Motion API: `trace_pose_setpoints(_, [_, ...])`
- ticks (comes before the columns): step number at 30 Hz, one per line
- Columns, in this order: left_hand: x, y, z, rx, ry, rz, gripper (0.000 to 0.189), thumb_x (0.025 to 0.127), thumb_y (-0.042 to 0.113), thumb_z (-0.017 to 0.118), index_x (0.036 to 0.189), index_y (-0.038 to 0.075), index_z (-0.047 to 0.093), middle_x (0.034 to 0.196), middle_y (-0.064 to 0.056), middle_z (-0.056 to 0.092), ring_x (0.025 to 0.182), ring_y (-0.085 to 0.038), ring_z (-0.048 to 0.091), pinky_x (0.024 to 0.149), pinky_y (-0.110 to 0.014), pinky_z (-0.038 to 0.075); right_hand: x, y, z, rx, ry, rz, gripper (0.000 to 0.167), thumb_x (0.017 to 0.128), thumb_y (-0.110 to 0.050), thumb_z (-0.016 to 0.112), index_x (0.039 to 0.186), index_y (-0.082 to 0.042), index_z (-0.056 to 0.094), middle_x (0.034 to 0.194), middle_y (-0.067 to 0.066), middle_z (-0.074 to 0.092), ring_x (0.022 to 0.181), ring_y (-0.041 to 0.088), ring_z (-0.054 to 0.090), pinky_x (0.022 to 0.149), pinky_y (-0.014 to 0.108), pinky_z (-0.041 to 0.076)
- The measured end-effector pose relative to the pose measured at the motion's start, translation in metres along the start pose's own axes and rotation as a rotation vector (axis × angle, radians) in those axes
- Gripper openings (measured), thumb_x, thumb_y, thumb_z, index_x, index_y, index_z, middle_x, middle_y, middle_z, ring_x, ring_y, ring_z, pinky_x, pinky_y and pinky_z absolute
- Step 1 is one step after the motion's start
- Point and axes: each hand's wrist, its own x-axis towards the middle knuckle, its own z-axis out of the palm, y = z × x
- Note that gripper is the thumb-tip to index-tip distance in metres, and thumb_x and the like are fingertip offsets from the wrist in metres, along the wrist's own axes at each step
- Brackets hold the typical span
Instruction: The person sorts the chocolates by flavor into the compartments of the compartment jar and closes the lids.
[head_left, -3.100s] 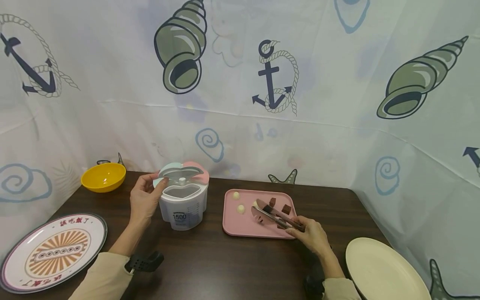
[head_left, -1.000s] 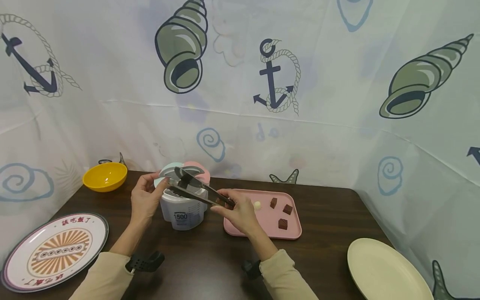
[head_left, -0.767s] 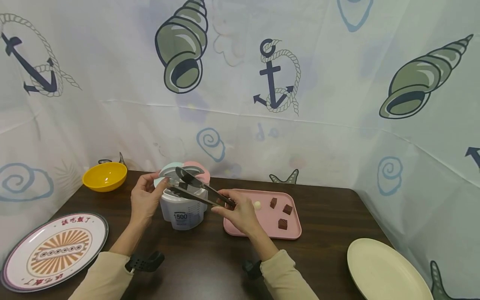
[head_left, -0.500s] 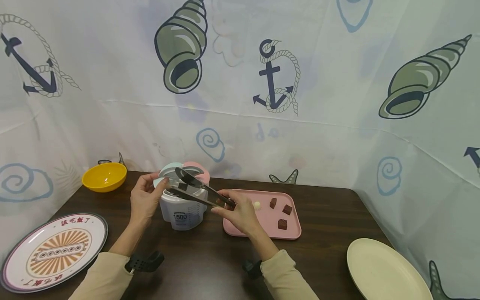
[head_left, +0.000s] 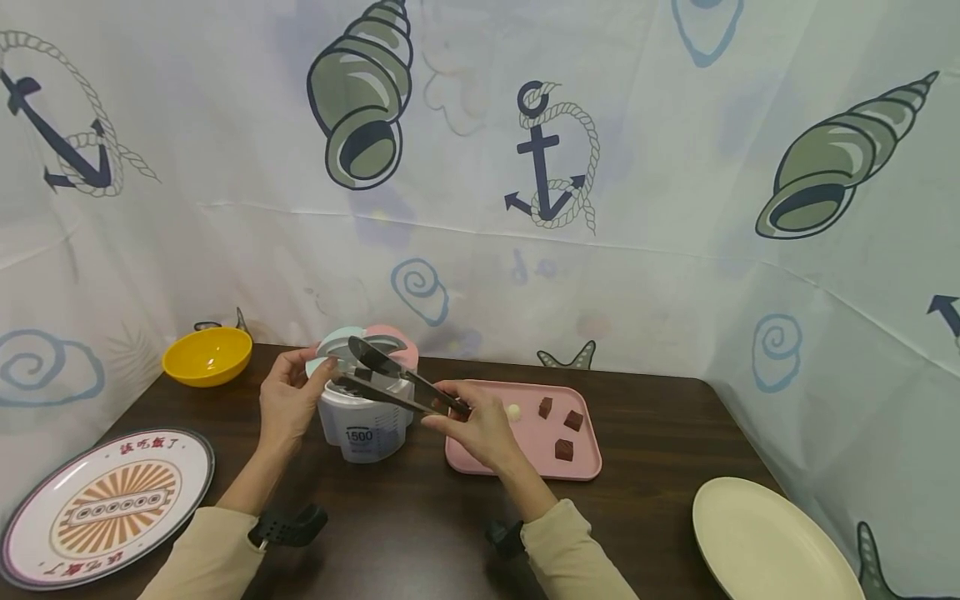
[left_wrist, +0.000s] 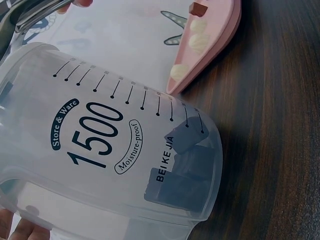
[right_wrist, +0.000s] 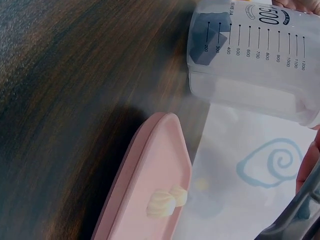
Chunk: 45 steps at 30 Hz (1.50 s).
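My left hand (head_left: 292, 400) pinches the raised flap of the lid (head_left: 341, 342) on a clear plastic storage canister (head_left: 367, 433) marked 1500. Held in my right hand (head_left: 480, 425) are metal tongs (head_left: 427, 387), their tips over the canister's mouth. A small dark brown piece (head_left: 363, 374) shows between the tips. Through the canister wall in the left wrist view, several dark cubes (left_wrist: 172, 190) lie at the bottom. On the pink tray (head_left: 468, 462), brown cubes (head_left: 564, 450) sit to the right. Whitish swirled pieces (left_wrist: 199, 42) lie at its left, partly hidden by my right hand in the head view.
A yellow bowl (head_left: 207, 357) stands at the back left, with a patterned round plate (head_left: 45, 542) in front of it. At the right front lies a cream oval plate (head_left: 772, 533). A printed cloth (head_left: 645, 300) hangs behind the dark wooden table (head_left: 420, 533).
Since about three seconds ago, my right hand has carried the tongs left from the tray to the canister's mouth. Over the last second both hands stay nearly still, the left still at the lid.
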Motion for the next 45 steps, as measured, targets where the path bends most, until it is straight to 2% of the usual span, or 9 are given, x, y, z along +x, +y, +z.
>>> trace_pose_setpoints(6, [0.0,0.0,0.0,-0.018,-0.001,-0.011,0.021,0.084,0.015,0.071,0.102,0.015,0.061,0.107,0.013,0.062,0.094,-0.001,0.058,0.078,-0.006,0.047,0.001,0.0,0.002,0.035,-0.025,-0.005,0.035,0.074,0.0,0.075,0.106,0.009,0.062,0.093,0.024,0.067,0.075,0.028,0.063,0.065,0.018,0.049])
trace_pose_setpoints(9, [-0.001,0.001,0.001,-0.024,-0.002,-0.014,0.021,0.084,0.014,0.07,0.103,0.014,0.061,0.108,0.012,0.062,0.093,-0.003,0.059,0.076,-0.007,0.048,0.002,0.0,0.002,0.041,-0.031,-0.003,0.035,0.074,0.0,0.075,0.106,0.009,0.062,0.093,0.025,0.067,0.074,0.023,0.061,0.064,0.017,0.048])
trace_pose_setpoints(14, [0.0,0.001,0.0,0.003,0.003,-0.012,0.024,0.084,0.017,0.071,0.105,0.012,0.06,0.108,0.013,0.062,0.096,0.0,0.057,0.083,-0.007,0.046,0.001,0.0,0.002,0.04,-0.028,0.007,0.035,0.074,0.0,0.075,0.106,0.009,0.063,0.092,0.025,0.067,0.072,0.013,0.057,0.064,0.017,0.048])
trace_pose_setpoints(25, [-0.001,-0.003,0.0,-0.004,0.014,0.019,0.023,0.083,0.015,0.071,0.103,0.01,0.06,0.103,0.019,0.061,0.095,0.002,0.057,0.084,-0.007,0.045,-0.007,0.006,-0.005,0.086,-0.008,0.017,0.034,0.076,-0.002,0.075,0.106,0.007,0.062,0.09,0.022,0.066,0.066,0.005,0.047,0.061,0.016,0.044])
trace_pose_setpoints(29, [0.0,-0.003,0.001,-0.019,0.022,0.036,0.025,0.083,0.013,0.071,0.104,0.005,0.059,0.098,0.022,0.06,0.093,0.002,0.058,0.083,-0.007,0.045,-0.015,0.014,-0.015,0.094,0.022,0.003,0.033,0.077,-0.001,0.074,0.107,0.005,0.063,0.089,0.02,0.066,0.065,0.006,0.047,0.059,0.017,0.043])
trace_pose_setpoints(31, [0.001,-0.002,0.001,-0.027,0.028,0.037,0.024,0.083,0.013,0.071,0.103,0.006,0.06,0.098,0.022,0.061,0.093,0.0,0.058,0.082,-0.006,0.045,-0.019,0.019,-0.021,0.081,0.038,-0.001,0.032,0.076,-0.001,0.074,0.106,0.004,0.064,0.087,0.018,0.066,0.064,0.008,0.047,0.058,0.017,0.042])
trace_pose_setpoints(34, [0.002,-0.002,0.001,-0.035,0.035,0.037,0.021,0.082,0.012,0.072,0.101,0.01,0.061,0.099,0.02,0.062,0.093,-0.001,0.058,0.081,-0.007,0.045,-0.028,0.025,-0.033,0.081,0.049,0.038,0.032,0.076,-0.001,0.074,0.106,0.005,0.064,0.087,0.018,0.066,0.064,0.01,0.047,0.057,0.018,0.041])
trace_pose_setpoints(40, [0.002,-0.003,0.001,-0.031,0.03,0.022,0.02,0.082,0.014,0.072,0.099,0.014,0.062,0.102,0.016,0.063,0.093,0.0,0.058,0.082,-0.007,0.045,-0.052,0.036,-0.06,0.013,0.041,0.162,0.033,0.077,-0.003,0.075,0.107,0.003,0.062,0.088,0.015,0.066,0.065,0.008,0.048,0.056,0.019,0.042])
trace_pose_setpoints(45, [0.002,-0.002,0.001,-0.036,0.037,0.01,0.018,0.082,0.014,0.072,0.098,0.016,0.062,0.101,0.015,0.064,0.094,-0.004,0.059,0.082,-0.007,0.045,-0.076,0.051,-0.076,-0.055,-0.003,0.137,0.026,0.075,-0.003,0.076,0.098,0.001,0.063,0.083,0.015,0.064,0.061,0.009,0.048,0.053,0.02,0.043])
